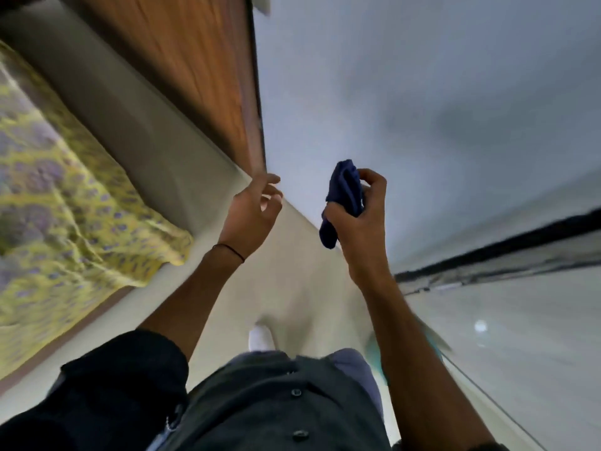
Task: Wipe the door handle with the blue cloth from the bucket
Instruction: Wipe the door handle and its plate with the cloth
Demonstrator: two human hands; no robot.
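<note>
My right hand (361, 219) is raised in front of me and grips a folded dark blue cloth (343, 196), which hangs a little below the fist. To its left my left hand (253, 211) is held up at about the same height, fingers loosely apart, with nothing in it; a thin black band circles that wrist. Neither a door handle nor a bucket shows in the head view. The picture is tilted and blurred.
A bed with a yellow and purple flowered cover (55, 216) lies at the left. A wooden panel (195, 66) stands behind it, next to a pale wall (422, 92). The light floor (292, 288) runs ahead between my arms. A dark skirting strip (520, 245) crosses the right side.
</note>
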